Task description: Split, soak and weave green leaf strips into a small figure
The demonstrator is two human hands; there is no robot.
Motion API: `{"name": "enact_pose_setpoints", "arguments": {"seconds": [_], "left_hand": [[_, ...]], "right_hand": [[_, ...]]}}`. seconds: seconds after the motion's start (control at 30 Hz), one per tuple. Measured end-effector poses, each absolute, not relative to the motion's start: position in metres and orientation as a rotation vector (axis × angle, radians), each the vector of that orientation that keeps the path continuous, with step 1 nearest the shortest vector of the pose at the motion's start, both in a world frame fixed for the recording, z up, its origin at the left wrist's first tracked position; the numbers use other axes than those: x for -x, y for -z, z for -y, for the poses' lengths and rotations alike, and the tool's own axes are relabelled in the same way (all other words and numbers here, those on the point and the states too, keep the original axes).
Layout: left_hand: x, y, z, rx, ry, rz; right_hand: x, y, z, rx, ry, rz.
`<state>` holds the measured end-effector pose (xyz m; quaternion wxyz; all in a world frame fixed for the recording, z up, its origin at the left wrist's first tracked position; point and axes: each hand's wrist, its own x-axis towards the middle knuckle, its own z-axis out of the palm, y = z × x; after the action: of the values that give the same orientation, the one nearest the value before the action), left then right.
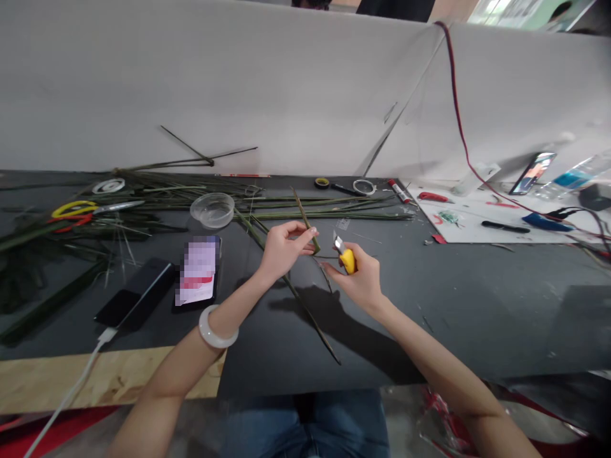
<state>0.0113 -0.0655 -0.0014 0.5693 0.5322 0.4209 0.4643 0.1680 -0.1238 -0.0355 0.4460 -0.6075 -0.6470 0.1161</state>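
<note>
My left hand (289, 247) pinches a short green leaf strip (301, 210), whose pointed end rises up and to the left. Just to the right, my right hand (360, 277) grips a utility knife (348, 259) with a yellow handle, its blade pointing up and left. A small gap separates the blade from the strip. A thin brownish piece (325, 277) hangs by my right fingertips; whether they hold it I cannot tell. Beneath my hands a long green stalk (305, 308) lies slantwise on the dark table (458, 305).
Piled leaf strips (157, 191) cover the back left, with scissors (90, 208) on them. A clear plastic bowl (213, 210), a lit phone (198, 270) and a dark phone (136, 292) on a cable lie left. A white board (477, 229) holds tools at right, below a red cable (456, 95).
</note>
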Motion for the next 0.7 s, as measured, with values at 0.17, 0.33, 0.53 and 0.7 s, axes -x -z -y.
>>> {"name": "enact_pose_setpoints", "arguments": {"seconds": [0.17, 0.33, 0.53, 0.7], "left_hand": [[-0.013, 0.004, 0.066, -1.269, -1.141, -1.018], [-0.009, 0.004, 0.064, -1.356, -1.135, -1.017], [0.006, -0.014, 0.064, -1.571, -1.171, -1.015], [0.02, -0.034, 0.07, -1.861, -1.218, -0.982]], "right_hand": [[-0.155, 0.03, 0.106, 1.502, -0.294, 1.594], [-0.16, 0.022, 0.095, 1.476, -0.275, 1.613], [-0.162, 0.011, 0.087, 1.473, -0.298, 1.538], [-0.17, 0.015, 0.089, 1.426, -0.414, 1.536]]}}
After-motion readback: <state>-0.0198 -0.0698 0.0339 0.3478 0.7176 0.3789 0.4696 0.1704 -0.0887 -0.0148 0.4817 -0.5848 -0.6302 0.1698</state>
